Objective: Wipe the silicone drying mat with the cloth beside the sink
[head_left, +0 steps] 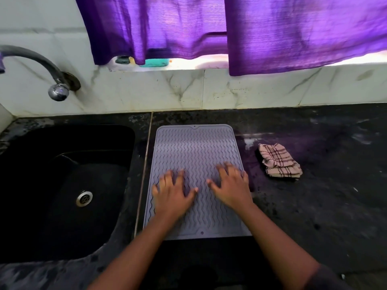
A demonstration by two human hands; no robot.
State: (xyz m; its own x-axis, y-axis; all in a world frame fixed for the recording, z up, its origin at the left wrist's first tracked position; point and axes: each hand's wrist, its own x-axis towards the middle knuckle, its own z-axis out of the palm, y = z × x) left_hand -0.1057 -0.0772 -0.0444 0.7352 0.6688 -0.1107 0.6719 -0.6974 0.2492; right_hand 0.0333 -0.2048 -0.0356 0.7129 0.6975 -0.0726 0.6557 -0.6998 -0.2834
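A dark speckled stone counter (314,206) carries a grey silicone drying mat (195,155) ribbed with wavy lines, lying flat under both hands. The left hand (172,194) and right hand (231,187) rest on it, fingers spread, holding nothing. The crumpled checked cloth (279,161) sits just beyond the right hand, untouched.

Both hands are motion-blurred, the fingers (227,169) smeared. They hide the mat (194,147) directly beneath them. Far beyond the fingers, the curtain (272,34) covers most of a green item (156,62) on the sill. Far left of them, the tap (31,57) runs off the picture's edge.
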